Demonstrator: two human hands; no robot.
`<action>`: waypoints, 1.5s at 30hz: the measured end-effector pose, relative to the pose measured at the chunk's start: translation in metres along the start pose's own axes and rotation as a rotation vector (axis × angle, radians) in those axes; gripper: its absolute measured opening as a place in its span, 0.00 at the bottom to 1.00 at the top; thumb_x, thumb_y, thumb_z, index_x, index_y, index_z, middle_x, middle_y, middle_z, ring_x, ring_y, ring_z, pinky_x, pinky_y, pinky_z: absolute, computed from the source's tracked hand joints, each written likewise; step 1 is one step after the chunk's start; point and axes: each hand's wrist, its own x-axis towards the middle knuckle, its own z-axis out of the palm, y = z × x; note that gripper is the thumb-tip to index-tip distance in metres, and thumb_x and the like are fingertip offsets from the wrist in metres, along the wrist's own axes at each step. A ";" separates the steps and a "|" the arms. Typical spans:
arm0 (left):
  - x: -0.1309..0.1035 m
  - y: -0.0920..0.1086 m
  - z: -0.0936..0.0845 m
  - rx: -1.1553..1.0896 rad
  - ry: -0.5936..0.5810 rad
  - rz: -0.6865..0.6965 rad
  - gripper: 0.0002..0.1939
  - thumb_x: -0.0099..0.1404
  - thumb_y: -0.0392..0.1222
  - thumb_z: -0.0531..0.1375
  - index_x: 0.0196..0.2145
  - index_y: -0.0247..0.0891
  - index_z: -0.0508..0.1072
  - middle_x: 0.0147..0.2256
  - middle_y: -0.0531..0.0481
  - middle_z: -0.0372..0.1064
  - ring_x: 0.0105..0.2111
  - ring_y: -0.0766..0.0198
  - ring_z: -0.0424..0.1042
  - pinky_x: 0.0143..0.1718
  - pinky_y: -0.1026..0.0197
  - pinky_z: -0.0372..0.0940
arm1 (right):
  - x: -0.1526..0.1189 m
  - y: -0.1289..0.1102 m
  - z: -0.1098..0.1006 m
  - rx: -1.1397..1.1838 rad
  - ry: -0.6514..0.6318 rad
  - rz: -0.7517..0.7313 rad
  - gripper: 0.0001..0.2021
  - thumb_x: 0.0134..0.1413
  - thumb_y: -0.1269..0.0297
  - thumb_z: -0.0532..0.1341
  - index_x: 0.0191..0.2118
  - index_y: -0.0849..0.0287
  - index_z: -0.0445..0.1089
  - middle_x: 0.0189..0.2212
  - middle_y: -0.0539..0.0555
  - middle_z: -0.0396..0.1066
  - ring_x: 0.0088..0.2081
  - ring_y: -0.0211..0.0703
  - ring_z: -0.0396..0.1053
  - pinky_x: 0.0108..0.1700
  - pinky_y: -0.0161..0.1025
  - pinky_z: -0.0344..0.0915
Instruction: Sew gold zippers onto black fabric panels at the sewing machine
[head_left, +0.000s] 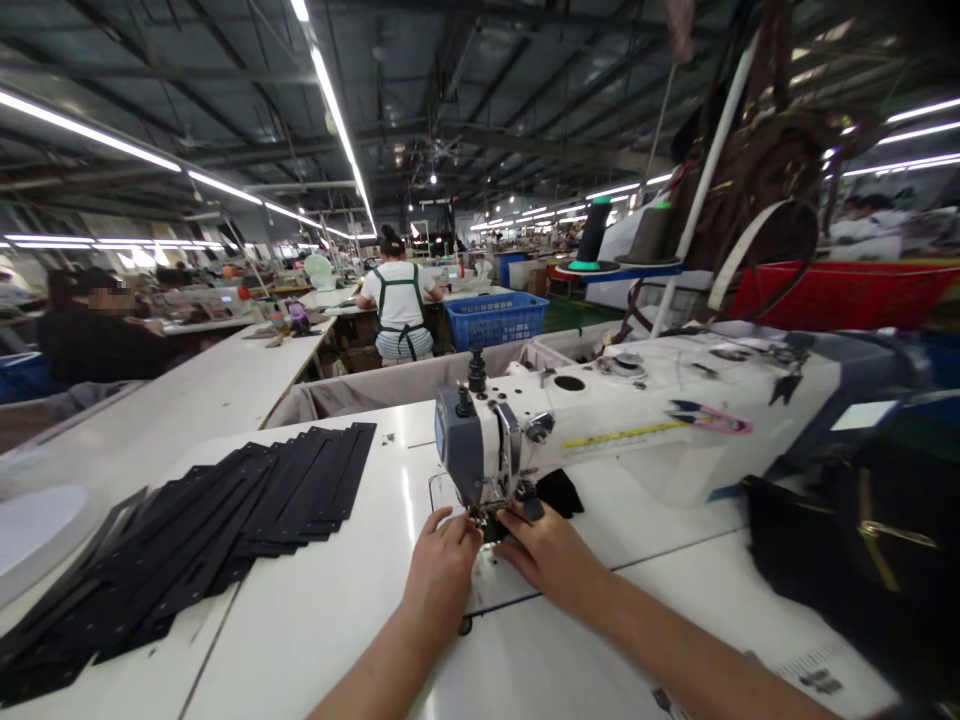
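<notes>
My left hand (444,560) rests on the white table with its fingers bent together, tips at the needle area of a white and grey sewing machine (645,420). My right hand (553,552) comes from the other side, thumb and fingers closed towards the same spot. Between the fingertips a small dark piece (493,528) shows under the presser foot, mostly hidden by the fingers and machine head. Just behind the right hand lies a black piece of material (559,491) on the table.
Fanned black slotted strips (225,530) cover the left of the table. Pink-handled thread snips (709,417) and a yellow tape lie on the machine arm. Thread cones (596,235) stand behind. A black item with gold-coloured metal (870,540) is at right. A co-worker (400,300) sits ahead.
</notes>
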 end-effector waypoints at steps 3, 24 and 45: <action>-0.001 0.007 -0.008 0.012 0.023 -0.035 0.07 0.58 0.27 0.56 0.30 0.36 0.70 0.31 0.49 0.71 0.33 0.62 0.71 0.47 0.52 0.63 | -0.011 0.012 -0.016 -0.193 0.000 0.098 0.11 0.51 0.67 0.59 0.42 0.65 0.68 0.41 0.65 0.68 0.45 0.58 0.64 0.45 0.54 0.62; -0.014 0.056 -0.041 -0.630 -0.147 -0.145 0.17 0.61 0.29 0.51 0.47 0.39 0.68 0.47 0.47 0.70 0.50 0.60 0.66 0.50 0.52 0.64 | -0.092 -0.069 -0.056 1.371 -0.314 0.964 0.32 0.43 0.37 0.56 0.44 0.63 0.61 0.30 0.57 0.70 0.28 0.45 0.72 0.25 0.37 0.66; 0.001 0.044 -0.043 -0.064 -0.128 0.001 0.09 0.63 0.38 0.53 0.36 0.37 0.73 0.41 0.44 0.73 0.43 0.56 0.71 0.52 0.45 0.56 | -0.100 -0.066 -0.086 0.743 -0.345 0.708 0.10 0.53 0.61 0.56 0.34 0.58 0.73 0.22 0.51 0.71 0.23 0.39 0.67 0.26 0.33 0.62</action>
